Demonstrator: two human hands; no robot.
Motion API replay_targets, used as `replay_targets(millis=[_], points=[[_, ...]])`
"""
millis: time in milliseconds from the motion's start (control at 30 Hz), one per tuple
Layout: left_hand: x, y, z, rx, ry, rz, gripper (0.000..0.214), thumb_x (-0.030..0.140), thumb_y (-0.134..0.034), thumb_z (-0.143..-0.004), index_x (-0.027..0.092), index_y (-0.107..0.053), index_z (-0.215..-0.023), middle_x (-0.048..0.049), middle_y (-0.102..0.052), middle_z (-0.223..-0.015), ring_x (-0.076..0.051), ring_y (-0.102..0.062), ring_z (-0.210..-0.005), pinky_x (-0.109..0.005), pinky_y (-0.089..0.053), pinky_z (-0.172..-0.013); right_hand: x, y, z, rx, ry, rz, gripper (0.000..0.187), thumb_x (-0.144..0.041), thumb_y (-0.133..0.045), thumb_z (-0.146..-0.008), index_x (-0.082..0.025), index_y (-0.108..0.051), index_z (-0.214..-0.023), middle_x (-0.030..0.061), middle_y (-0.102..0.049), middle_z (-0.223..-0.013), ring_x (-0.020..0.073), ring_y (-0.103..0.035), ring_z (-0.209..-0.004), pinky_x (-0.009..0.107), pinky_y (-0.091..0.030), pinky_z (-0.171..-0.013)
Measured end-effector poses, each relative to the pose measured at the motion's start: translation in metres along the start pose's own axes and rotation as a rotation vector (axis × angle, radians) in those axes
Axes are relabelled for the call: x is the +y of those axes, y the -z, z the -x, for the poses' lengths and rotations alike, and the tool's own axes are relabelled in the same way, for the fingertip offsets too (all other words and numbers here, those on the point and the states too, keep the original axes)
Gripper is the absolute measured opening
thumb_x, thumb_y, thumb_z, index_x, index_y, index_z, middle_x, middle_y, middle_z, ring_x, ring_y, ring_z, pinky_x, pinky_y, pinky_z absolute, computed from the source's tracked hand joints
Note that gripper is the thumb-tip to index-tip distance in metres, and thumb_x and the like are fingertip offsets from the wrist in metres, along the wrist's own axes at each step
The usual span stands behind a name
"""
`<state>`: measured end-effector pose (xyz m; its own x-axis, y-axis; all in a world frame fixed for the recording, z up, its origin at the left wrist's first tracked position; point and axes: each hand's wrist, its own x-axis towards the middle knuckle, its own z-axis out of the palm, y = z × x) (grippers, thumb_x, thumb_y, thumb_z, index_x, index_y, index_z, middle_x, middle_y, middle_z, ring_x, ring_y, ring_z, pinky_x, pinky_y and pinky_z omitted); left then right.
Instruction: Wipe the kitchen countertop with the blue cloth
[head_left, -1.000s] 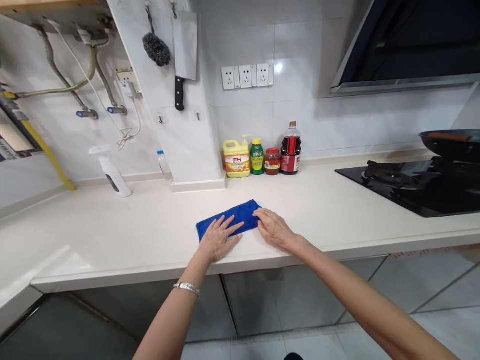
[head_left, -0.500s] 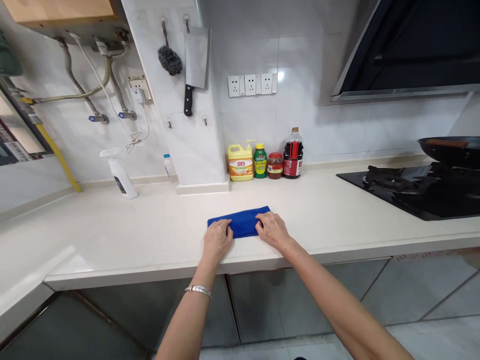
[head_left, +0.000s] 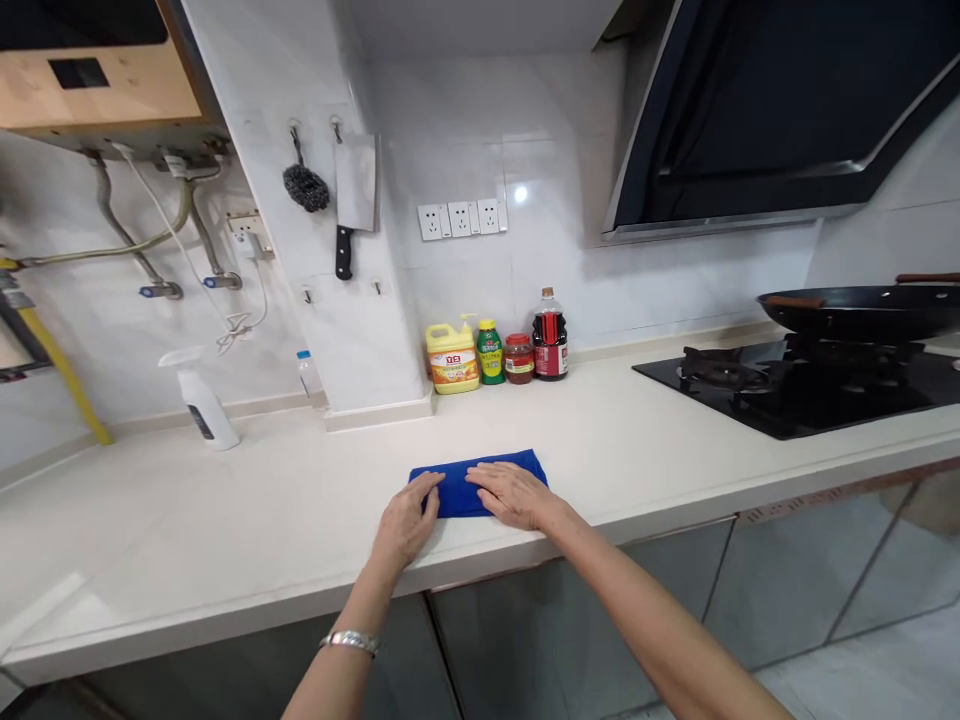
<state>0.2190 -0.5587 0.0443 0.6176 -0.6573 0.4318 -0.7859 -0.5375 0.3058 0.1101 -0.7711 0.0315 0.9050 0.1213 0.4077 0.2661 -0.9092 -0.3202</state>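
Note:
A folded blue cloth (head_left: 454,492) lies as a flat strip on the white countertop (head_left: 315,510), close to its front edge. My right hand (head_left: 514,492) rests flat across the middle and right part of the cloth, with its fingers stretched out to the left. At the cloth's left end is my left hand (head_left: 407,518), its fingertips touching the fabric and its thumb apart from the fingers. A silver bracelet (head_left: 350,641) circles my left wrist. Part of the cloth is hidden under the two hands.
Behind the cloth stand a yellow detergent jug (head_left: 452,360), a green bottle (head_left: 490,354), a red-lidded jar (head_left: 519,360) and a dark sauce bottle (head_left: 550,338). A white spray bottle (head_left: 201,405) is at left. A wok (head_left: 862,312) sits on the black stove (head_left: 780,405); a cleaver (head_left: 355,190) hangs on the wall.
My right hand has slid left from the cloth's right part toward its middle and flattened. My left hand's fingers have loosened at the left end. The camera view has shifted up and right.

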Motion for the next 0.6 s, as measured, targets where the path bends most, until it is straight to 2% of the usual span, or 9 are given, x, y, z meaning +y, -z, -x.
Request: replay_targets(millis=[133, 200, 267, 333, 467, 600], points=[[-0.022, 0.035, 0.022, 0.109, 0.187, -0.066, 0.05, 0.033, -0.03, -0.096, 0.019, -0.068, -0.125, -0.0103, -0.074, -0.113, -0.025, -0.07, -0.103, -0.039, -0.055, -0.097, -0.001, 0.001, 0.002, -0.01, -0.015, 0.005, 0.048, -0.034, -0.04, -0.1, -0.024, -0.054, -0.145, 0.0061, -0.054, -0.153, 0.0216, -0.045, -0.145, 0.047, -0.033, -0.124], [-0.04, 0.058, 0.036, 0.05, 0.333, -0.17, 0.05, 0.034, -0.031, -0.095, 0.021, -0.068, -0.125, -0.0116, -0.075, -0.103, -0.029, -0.071, -0.098, -0.042, -0.056, -0.089, 0.0, 0.002, 0.004, -0.029, -0.011, 0.028, 0.049, -0.033, -0.04, -0.1, -0.022, -0.053, -0.146, 0.0075, -0.052, -0.154, 0.0227, -0.044, -0.146, 0.047, -0.032, -0.125], [-0.061, 0.077, 0.049, -0.059, 0.453, -0.28, 0.049, 0.037, -0.032, -0.095, 0.024, -0.07, -0.123, -0.0128, -0.075, -0.103, -0.034, -0.07, -0.101, -0.044, -0.055, -0.086, 0.003, 0.004, 0.007, -0.042, 0.002, 0.035, 0.05, -0.033, -0.038, -0.1, -0.021, -0.052, -0.147, 0.0079, -0.05, -0.156, 0.0231, -0.042, -0.147, 0.048, -0.031, -0.125], [-0.08, 0.089, 0.058, -0.096, 0.551, -0.286, 0.05, 0.04, -0.032, -0.094, 0.027, -0.072, -0.122, -0.0127, -0.075, -0.106, -0.035, -0.069, -0.103, -0.044, -0.054, -0.085, 0.009, 0.007, 0.012, -0.05, 0.013, 0.02, 0.05, -0.034, -0.037, -0.101, -0.023, -0.051, -0.148, 0.0064, -0.049, -0.157, 0.0221, -0.041, -0.148, 0.048, -0.031, -0.126], [-0.1, 0.093, 0.064, 0.031, 0.714, -0.097, 0.052, 0.046, -0.03, -0.094, 0.032, -0.07, -0.125, -0.0088, -0.075, -0.107, -0.033, -0.069, -0.102, -0.041, -0.053, -0.083, 0.033, 0.023, 0.031, -0.07, -0.006, 0.016, 0.051, -0.032, -0.039, -0.099, -0.028, -0.049, -0.149, 0.0023, -0.049, -0.157, 0.0201, -0.041, -0.148, 0.048, -0.03, -0.126], [-0.099, 0.089, 0.063, 0.024, 0.781, -0.034, 0.05, 0.046, -0.031, -0.091, 0.035, -0.072, -0.119, -0.009, -0.073, -0.112, -0.035, -0.067, -0.104, -0.043, -0.051, -0.083, 0.071, 0.049, 0.061, -0.082, -0.088, 0.069, 0.059, -0.021, -0.038, -0.09, -0.024, -0.052, -0.147, 0.0028, -0.051, -0.155, 0.0189, -0.043, -0.146, 0.044, -0.031, -0.126]])
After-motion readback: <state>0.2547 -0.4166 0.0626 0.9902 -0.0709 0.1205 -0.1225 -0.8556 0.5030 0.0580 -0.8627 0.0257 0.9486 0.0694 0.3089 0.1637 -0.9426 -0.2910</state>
